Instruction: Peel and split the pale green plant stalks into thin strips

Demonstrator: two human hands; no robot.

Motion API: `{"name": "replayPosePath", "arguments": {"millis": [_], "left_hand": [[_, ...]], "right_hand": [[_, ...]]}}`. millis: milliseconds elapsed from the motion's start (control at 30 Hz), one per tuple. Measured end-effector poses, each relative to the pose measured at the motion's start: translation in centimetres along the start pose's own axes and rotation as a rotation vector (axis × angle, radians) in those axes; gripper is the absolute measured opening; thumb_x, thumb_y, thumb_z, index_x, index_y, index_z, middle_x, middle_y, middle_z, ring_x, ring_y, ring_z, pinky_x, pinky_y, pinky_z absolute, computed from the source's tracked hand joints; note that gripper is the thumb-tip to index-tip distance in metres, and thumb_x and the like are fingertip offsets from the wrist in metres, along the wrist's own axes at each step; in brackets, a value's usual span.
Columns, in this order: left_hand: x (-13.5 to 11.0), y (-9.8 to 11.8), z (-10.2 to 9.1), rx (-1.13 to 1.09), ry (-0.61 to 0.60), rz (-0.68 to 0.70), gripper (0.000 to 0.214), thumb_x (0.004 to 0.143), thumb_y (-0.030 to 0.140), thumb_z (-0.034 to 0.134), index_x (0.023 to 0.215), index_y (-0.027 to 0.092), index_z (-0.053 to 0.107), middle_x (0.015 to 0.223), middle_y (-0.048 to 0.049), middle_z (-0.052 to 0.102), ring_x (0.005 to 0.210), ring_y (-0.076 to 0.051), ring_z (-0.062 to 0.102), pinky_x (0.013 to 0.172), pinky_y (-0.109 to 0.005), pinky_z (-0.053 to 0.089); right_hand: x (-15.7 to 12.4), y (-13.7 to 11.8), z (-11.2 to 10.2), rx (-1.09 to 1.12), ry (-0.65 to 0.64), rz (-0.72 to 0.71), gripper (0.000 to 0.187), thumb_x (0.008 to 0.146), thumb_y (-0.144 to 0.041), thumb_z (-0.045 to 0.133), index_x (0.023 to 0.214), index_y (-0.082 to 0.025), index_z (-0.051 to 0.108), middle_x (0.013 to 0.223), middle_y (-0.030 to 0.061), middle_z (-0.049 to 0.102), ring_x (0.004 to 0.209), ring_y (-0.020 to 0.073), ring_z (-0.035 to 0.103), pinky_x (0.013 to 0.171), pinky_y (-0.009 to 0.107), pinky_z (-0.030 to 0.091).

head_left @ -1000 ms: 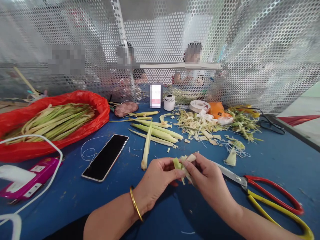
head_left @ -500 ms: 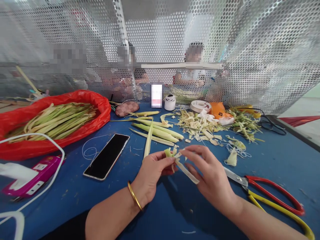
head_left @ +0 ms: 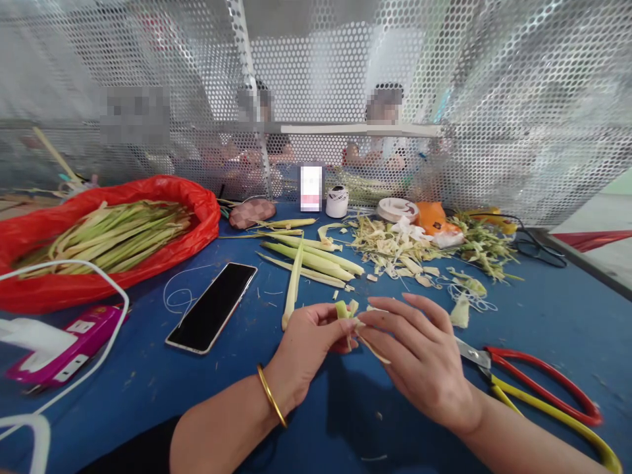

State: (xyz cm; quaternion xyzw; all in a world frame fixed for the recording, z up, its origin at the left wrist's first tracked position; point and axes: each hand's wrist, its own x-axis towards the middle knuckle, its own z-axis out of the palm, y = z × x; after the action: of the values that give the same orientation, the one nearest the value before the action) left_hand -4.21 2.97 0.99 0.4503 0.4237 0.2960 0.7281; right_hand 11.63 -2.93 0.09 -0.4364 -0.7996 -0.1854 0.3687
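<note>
My left hand (head_left: 309, 345) pinches a small folded piece of pale green leaf strip (head_left: 344, 310) between thumb and fingers above the blue table (head_left: 148, 388). My right hand (head_left: 419, 362) meets it from the right, thumb and forefinger pinching the strip's pale loose end (head_left: 371, 347), the other fingers spread. A gold bangle sits on my left wrist. Red and yellow handled scissors (head_left: 533, 395) lie just right of my right hand, blades partly hidden behind it.
A red bag (head_left: 197, 217) of green strips lies at the left, a black phone (head_left: 212, 306) beside it, a pink power strip (head_left: 64, 345) with white cable at the left edge. Long stalks (head_left: 306, 260), leaf trimmings (head_left: 395, 247), tape rolls and a perforated metal screen (head_left: 494, 99) stand behind; people sit beyond it.
My hands lifted and pulled slightly apart, drawing out the pale strip end, then came back together; my right fingers have spread.
</note>
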Motion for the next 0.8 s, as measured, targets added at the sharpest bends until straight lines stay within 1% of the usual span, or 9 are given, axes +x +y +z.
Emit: {"name": "replayPosePath", "arguments": {"millis": [67,133,267,333,433,533,633,700,800], "left_hand": [[0.0,0.0,0.0,0.06,-0.042,0.04,0.013,0.071,0.023,0.07,0.078,0.012,0.07,0.064,-0.001,0.062,0.059,-0.011,0.055,0.06,-0.022,0.044],[-0.1,0.1,0.0,0.15,-0.09,0.096,0.009,0.073,0.021,0.067,0.072,0.013,0.07,0.062,-0.0009,0.062,0.061,-0.012,0.054,0.062,-0.023,0.043],[-0.4,0.3,0.1,0.267,-0.171,0.151,0.015,0.08,0.021,0.06,0.076,0.014,0.072,0.064,-0.0011,0.061,0.064,-0.012,0.054,0.065,-0.024,0.042],[-0.5,0.4,0.2,0.259,-0.196,0.133,0.016,0.082,0.021,0.058,0.08,0.014,0.073,0.065,-0.0008,0.06,0.065,-0.012,0.054,0.067,-0.024,0.042],[-0.6,0.5,0.3,0.235,-0.19,0.118,0.015,0.082,0.018,0.057,0.079,0.014,0.071,0.064,-0.0003,0.059,0.064,-0.012,0.053,0.067,-0.023,0.042],[-0.5,0.4,0.2,0.244,-0.188,0.117,0.015,0.083,0.018,0.056,0.076,0.014,0.069,0.063,0.0002,0.059,0.063,-0.011,0.053,0.066,-0.023,0.042],[-0.3,0.2,0.1,0.213,-0.135,0.087,0.01,0.082,0.02,0.059,0.087,0.014,0.067,0.063,0.0014,0.059,0.063,-0.011,0.055,0.066,-0.023,0.044],[-0.2,0.0,0.1,0.186,-0.085,0.062,0.014,0.081,0.022,0.062,0.093,0.015,0.063,0.065,0.0017,0.06,0.064,-0.012,0.058,0.067,-0.024,0.047],[-0.2,-0.2,0.2,0.159,-0.072,0.048,0.016,0.081,0.027,0.064,0.089,0.015,0.061,0.07,-0.0003,0.063,0.068,-0.013,0.061,0.07,-0.027,0.05]], "right_hand": [[0.1,0.2,0.2,0.119,-0.045,0.097,0.02,0.093,-0.01,0.048,0.093,-0.021,0.064,0.1,0.0031,0.074,0.104,0.0203,0.063,0.099,0.041,0.031],[0.1,0.4,0.5,0.224,-0.088,0.22,0.019,0.093,-0.01,0.046,0.092,-0.021,0.061,0.102,0.0035,0.072,0.099,0.0183,0.064,0.098,0.039,0.033],[0.1,0.4,0.9,0.374,-0.182,0.521,0.016,0.093,-0.019,0.049,0.078,-0.021,0.055,0.08,0.0019,0.065,0.076,0.0163,0.06,0.075,0.031,0.043],[0.2,0.3,0.9,0.428,-0.217,0.68,0.021,0.092,-0.025,0.05,0.071,-0.022,0.051,0.069,-0.0001,0.058,0.067,0.0156,0.054,0.063,0.028,0.041],[0.3,0.1,0.8,0.507,-0.237,0.862,0.025,0.09,-0.032,0.051,0.068,-0.022,0.049,0.064,-0.0015,0.051,0.062,0.0147,0.047,0.057,0.026,0.038],[0.4,0.1,0.9,0.608,-0.253,0.981,0.026,0.087,-0.037,0.052,0.067,-0.021,0.05,0.063,-0.0014,0.051,0.062,0.0149,0.046,0.056,0.026,0.036],[0.2,0.1,1.3,0.713,-0.241,1.064,0.027,0.085,-0.039,0.055,0.065,-0.021,0.049,0.061,-0.0028,0.048,0.06,0.0137,0.045,0.055,0.026,0.037],[0.1,0.1,1.6,0.788,-0.228,1.103,0.029,0.084,-0.04,0.056,0.065,-0.021,0.048,0.06,-0.0039,0.046,0.059,0.0129,0.044,0.055,0.025,0.039],[0.1,-0.1,1.8,0.88,-0.201,1.16,0.029,0.082,-0.041,0.058,0.064,-0.021,0.047,0.06,-0.0043,0.046,0.058,0.0124,0.046,0.055,0.025,0.042]]}}
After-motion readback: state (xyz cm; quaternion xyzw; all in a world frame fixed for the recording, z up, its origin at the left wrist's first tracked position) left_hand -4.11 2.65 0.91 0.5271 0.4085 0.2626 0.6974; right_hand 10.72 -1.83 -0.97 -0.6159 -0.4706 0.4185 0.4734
